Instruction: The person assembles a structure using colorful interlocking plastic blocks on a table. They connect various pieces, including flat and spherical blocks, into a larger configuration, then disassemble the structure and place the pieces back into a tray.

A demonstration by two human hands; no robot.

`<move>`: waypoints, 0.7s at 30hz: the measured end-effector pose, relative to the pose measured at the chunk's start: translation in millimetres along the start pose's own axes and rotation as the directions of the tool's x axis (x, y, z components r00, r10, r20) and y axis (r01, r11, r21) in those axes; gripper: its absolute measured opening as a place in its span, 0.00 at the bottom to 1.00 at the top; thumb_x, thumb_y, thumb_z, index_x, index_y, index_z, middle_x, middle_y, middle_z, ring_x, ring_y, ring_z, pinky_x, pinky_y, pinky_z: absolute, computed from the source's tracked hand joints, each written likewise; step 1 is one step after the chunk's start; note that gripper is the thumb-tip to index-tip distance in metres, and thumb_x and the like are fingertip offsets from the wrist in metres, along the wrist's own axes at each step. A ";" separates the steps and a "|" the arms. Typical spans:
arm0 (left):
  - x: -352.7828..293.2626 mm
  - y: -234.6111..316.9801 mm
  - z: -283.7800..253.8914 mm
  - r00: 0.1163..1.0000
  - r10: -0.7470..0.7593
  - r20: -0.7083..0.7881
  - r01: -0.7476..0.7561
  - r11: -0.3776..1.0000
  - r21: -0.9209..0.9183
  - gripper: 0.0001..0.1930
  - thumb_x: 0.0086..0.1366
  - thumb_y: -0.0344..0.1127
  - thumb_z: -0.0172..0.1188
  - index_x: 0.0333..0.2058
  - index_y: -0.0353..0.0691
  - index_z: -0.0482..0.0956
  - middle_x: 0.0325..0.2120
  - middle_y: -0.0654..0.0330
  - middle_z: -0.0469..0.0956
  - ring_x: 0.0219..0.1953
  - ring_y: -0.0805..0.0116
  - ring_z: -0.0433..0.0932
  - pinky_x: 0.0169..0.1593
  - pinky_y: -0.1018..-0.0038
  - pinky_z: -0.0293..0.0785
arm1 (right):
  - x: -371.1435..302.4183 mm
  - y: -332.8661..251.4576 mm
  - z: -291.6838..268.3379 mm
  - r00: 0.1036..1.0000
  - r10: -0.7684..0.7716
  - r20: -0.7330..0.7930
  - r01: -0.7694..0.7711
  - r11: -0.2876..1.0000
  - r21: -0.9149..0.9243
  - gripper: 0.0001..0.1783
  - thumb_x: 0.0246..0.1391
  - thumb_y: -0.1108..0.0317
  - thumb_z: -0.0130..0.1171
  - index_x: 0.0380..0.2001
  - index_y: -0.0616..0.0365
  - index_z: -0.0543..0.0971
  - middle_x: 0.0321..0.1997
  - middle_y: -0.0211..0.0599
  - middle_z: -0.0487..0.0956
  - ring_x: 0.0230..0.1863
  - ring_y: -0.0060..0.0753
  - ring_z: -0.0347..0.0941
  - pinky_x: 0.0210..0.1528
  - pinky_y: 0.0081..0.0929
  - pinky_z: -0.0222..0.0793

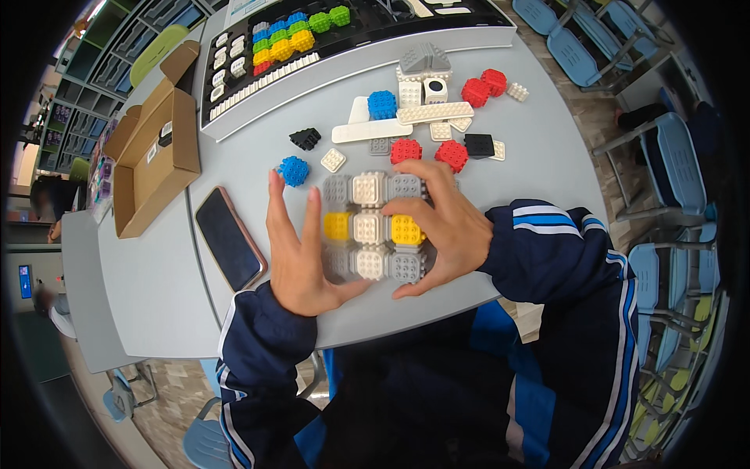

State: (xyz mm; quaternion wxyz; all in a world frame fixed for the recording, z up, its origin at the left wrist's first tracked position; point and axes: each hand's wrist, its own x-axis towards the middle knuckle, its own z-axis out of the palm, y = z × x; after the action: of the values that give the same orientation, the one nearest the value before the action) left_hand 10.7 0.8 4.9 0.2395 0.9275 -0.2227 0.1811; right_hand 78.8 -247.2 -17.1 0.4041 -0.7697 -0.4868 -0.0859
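An assembly of studded building blocks (pixel 367 228) stands between my hands near the table's front edge. White blocks run down its middle, with grey ones at the corners and yellow ones at both sides. My right hand (pixel 444 227) grips its right side, fingers over the top and thumb at the lower right. On the other side, my left hand (pixel 301 262) is open, its fingers stretched out beside the assembly and its thumb close to the lower edge. A blue block (pixel 294 171) lies by my left fingertips, near a small white square piece (pixel 333 161) and a black piece (pixel 305 139).
Beyond the assembly lie red blocks (pixel 451 155), long white beams (pixel 372 131) and a grey sloped piece (pixel 425 59). A parts tray (pixel 367 66) spans the back. At left are a phone (pixel 231 238) and an open cardboard box (pixel 173 168). Chairs (pixel 672 164) stand right.
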 end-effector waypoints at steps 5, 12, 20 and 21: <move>-4.0 6.8 3.7 0.995 -0.094 0.038 0.098 0.984 -0.146 0.74 0.31 0.52 0.84 0.73 0.37 0.43 0.70 0.27 0.37 0.67 0.28 0.54 0.66 0.46 0.57 | -0.4 -1.0 1.3 0.993 0.093 -0.069 -0.099 0.990 -0.098 0.57 0.20 0.39 0.83 0.55 0.54 0.70 0.60 0.59 0.58 0.59 0.65 0.59 0.60 0.52 0.61; -7.8 10.9 15.1 0.985 -0.115 0.125 0.131 0.983 -0.126 0.80 0.27 0.61 0.84 0.71 0.31 0.41 0.69 0.28 0.39 0.61 0.34 0.63 0.62 0.51 0.60 | 0.6 -8.7 -1.6 0.999 0.033 0.018 -0.032 0.998 -0.059 0.57 0.19 0.42 0.83 0.56 0.54 0.71 0.60 0.55 0.60 0.58 0.61 0.60 0.60 0.50 0.62; -10.5 4.2 9.1 0.973 -0.166 0.158 0.193 0.965 -0.178 0.75 0.31 0.49 0.82 0.71 0.29 0.38 0.69 0.30 0.43 0.63 0.36 0.59 0.64 0.50 0.55 | -3.5 0.4 0.7 0.973 -0.068 0.218 0.042 0.992 0.123 0.39 0.33 0.59 0.81 0.53 0.48 0.78 0.55 0.42 0.66 0.48 0.45 0.64 0.48 0.36 0.67; -10.9 3.5 8.6 0.970 -0.155 0.189 0.195 0.958 -0.211 0.74 0.31 0.47 0.81 0.71 0.30 0.38 0.69 0.32 0.44 0.64 0.37 0.57 0.66 0.52 0.54 | -4.1 0.9 2.1 0.971 -0.056 0.231 0.023 0.989 0.145 0.38 0.33 0.61 0.81 0.53 0.47 0.78 0.55 0.42 0.66 0.48 0.44 0.64 0.47 0.35 0.67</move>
State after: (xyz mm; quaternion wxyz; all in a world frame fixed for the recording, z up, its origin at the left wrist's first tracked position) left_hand 1.9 -2.9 -5.7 0.3397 0.9220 -0.1785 0.0524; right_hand 76.9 -248.7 -21.1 0.3954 -0.7340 -0.5512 0.0321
